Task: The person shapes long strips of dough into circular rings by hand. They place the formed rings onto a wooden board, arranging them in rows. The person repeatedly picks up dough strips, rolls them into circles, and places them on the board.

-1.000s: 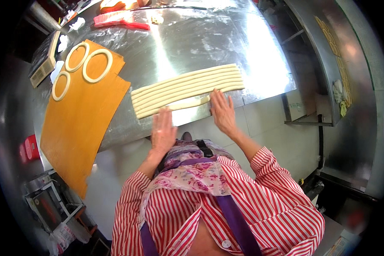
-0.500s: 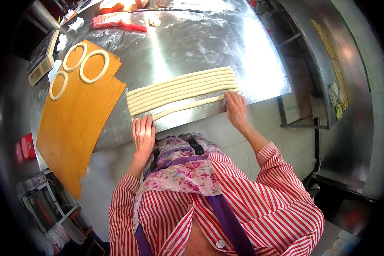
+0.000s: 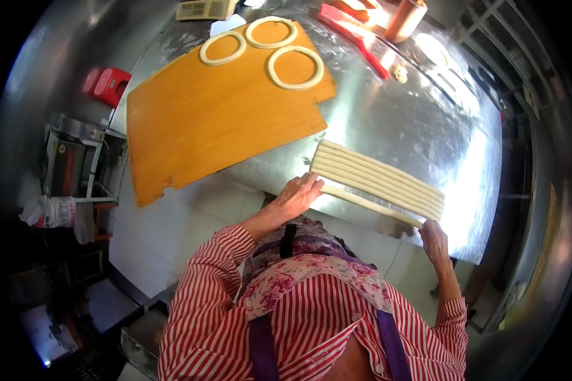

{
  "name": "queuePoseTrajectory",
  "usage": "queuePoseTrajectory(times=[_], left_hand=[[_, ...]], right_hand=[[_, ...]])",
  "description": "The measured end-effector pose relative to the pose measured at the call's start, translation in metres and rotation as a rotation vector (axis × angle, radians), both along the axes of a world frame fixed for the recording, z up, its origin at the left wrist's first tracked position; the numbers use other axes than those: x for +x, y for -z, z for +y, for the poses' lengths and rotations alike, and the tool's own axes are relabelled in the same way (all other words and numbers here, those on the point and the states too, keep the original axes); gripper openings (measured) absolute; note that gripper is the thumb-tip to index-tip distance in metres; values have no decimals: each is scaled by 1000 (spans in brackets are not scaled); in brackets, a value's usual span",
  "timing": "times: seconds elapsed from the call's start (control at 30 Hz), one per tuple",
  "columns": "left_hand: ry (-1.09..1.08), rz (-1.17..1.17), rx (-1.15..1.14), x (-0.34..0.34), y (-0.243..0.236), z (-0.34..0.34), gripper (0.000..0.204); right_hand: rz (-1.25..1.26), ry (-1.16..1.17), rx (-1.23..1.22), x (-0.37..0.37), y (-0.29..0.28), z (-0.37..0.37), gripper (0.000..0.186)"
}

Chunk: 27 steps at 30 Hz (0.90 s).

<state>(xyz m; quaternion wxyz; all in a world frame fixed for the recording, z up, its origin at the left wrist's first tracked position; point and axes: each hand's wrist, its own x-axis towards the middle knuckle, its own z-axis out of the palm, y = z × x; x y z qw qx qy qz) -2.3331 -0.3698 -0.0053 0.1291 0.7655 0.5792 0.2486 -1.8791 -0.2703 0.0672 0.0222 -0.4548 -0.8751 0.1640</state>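
Observation:
A single pale dough rope runs between my hands along the near edge of the steel table. My left hand has its fingers closed on the left end. At the right end, my right hand pinches the rope between its fingers. Just beyond it, several dough ropes lie side by side in a flat, slanting band, with a narrow gap between the band and the held rope.
Left of the ropes, a wooden board with ragged edges overhangs the steel table. Three dough rings lie on it, one a nearer ring. A red brush and a copper-coloured cylinder are at the back.
My view has turned left, so the board and ropes appear farther right and rotated. The dough rope between my hands now looks straighter. Both hands remain at its ends.

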Motion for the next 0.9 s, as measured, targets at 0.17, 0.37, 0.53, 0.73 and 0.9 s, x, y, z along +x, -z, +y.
queuePoseTrajectory(times=[0.17, 0.37, 0.53, 0.73, 0.9], left_hand=[[-222, -47, -63, -94, -47, 1, 16], [-654, 52, 110, -288, -114, 32, 19], [-943, -136, -95, -351, -92, 52, 32], [-1031, -159, -282, -370, -20, 68, 46], [-987, -205, -286, -384, 6, 90, 46]], right_hand=[[91, -147, 145, -134, -72, 33, 15], [246, -213, 193, -385, -110, 104, 13], [309, 137, -228, -540, -60, 142, 26], [178, 131, -117, -617, 48, 126, 32], [154, 188, -186, -641, 36, 151, 33]])
